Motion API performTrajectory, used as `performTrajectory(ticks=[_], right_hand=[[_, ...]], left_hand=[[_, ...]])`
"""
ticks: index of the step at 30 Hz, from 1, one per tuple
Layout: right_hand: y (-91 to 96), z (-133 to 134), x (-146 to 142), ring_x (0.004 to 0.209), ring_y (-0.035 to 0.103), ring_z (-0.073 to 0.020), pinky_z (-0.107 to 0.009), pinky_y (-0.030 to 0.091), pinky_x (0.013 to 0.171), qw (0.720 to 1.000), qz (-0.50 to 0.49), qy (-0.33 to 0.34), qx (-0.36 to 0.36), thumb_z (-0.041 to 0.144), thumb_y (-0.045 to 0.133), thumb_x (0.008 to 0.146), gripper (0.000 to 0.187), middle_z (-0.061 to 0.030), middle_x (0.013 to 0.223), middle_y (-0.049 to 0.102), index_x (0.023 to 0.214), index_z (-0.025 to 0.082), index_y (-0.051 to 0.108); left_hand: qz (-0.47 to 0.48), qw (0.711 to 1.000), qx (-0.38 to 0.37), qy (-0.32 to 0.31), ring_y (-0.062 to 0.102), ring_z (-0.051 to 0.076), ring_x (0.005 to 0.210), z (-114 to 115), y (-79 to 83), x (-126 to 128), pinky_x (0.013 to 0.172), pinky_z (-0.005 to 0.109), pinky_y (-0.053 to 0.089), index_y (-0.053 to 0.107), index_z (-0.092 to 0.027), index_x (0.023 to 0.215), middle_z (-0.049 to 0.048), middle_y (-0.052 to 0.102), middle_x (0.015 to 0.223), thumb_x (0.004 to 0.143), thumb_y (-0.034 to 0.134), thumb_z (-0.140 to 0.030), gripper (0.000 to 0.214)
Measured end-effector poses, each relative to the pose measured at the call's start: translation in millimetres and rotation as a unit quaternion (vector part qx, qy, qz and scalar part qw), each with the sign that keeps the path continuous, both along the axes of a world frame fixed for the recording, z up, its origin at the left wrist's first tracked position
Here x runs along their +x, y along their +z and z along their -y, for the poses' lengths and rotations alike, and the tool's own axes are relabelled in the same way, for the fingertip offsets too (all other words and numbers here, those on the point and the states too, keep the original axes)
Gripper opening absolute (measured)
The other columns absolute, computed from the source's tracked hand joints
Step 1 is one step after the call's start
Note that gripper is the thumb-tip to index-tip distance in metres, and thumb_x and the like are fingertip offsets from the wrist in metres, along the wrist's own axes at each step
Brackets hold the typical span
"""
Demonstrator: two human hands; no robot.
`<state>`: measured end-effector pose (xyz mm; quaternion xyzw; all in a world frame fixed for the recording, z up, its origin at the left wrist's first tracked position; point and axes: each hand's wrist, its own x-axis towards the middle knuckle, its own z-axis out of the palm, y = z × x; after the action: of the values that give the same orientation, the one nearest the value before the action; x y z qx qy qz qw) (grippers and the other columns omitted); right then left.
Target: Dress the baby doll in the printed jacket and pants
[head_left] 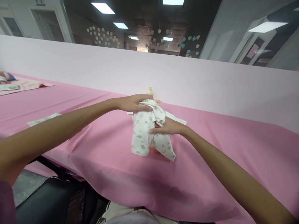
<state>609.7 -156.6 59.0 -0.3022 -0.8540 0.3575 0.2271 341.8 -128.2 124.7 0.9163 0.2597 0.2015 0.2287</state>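
Observation:
A pair of white baby pants (pixel 141 133) with a small green print hangs in front of a baby doll (pixel 158 102), its two legs pointing down toward me. My left hand (pixel 134 103) pinches the bunched waist from the upper left. From the right, my right hand (pixel 171 126) grips the same cloth, thumb across the front and the other fingers partly hidden in the folds. Only a bit of the doll's head shows above the pants, and some skin-coloured plastic shows between the legs. A white cloth (pixel 176 118) lies behind, at the doll's right side in view.
A pale yellow bottle (pixel 149 91) stands near the white wall (pixel 93 68) behind the doll. A folded printed cloth (pixel 44 119) lies left on the pink table cover (pixel 105 140). Another doll (pixel 7 76) lies on a mat at far left. A black chair (pixel 51 199) is below.

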Motion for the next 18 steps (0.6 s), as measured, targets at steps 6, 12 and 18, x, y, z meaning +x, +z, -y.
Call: performTrajectory(ticks=[6, 12, 18], right_hand=[[-1.2, 9, -5, 0.138, 0.066, -0.0326, -0.051, 0.052, 0.121, 0.992, -0.101, 0.006, -0.074, 0.059, 0.084, 0.093, 0.069, -0.0073, 0.148, 0.072, 0.154, 0.031, 0.067], [-13.0, 4, 3, 0.143, 0.062, -0.0349, -0.053, 0.051, 0.122, 0.992, 0.014, -0.010, -0.123, 0.066, 0.087, 0.089, 0.074, -0.0076, 0.149, 0.071, 0.151, 0.031, 0.068], [-14.4, 4, 10, 0.145, 0.061, -0.0339, -0.051, 0.052, 0.121, 0.989, -0.028, -0.031, -0.139, 0.063, 0.092, 0.085, 0.078, -0.0073, 0.154, 0.068, 0.152, 0.032, 0.066]], left_hand=[[-0.110, 0.990, -0.091, 0.017, 0.074, 0.027, 0.110, -3, -4.1, -12, 0.090, 0.030, 0.056, 0.078, -0.027, 0.124, 0.0035, 0.080, 0.121, 0.079, 0.088, -0.051, 0.052], [-0.042, 0.983, -0.177, 0.015, 0.075, 0.027, 0.116, -11, -15.6, -12, 0.093, 0.030, 0.059, 0.075, -0.027, 0.136, 0.0074, 0.079, 0.132, 0.091, 0.075, -0.048, 0.050], [0.024, 0.973, -0.231, 0.004, 0.070, 0.030, 0.130, -8, -44.9, -4, 0.102, 0.035, 0.060, 0.071, -0.027, 0.143, 0.0101, 0.075, 0.143, 0.092, 0.077, -0.048, 0.055]])
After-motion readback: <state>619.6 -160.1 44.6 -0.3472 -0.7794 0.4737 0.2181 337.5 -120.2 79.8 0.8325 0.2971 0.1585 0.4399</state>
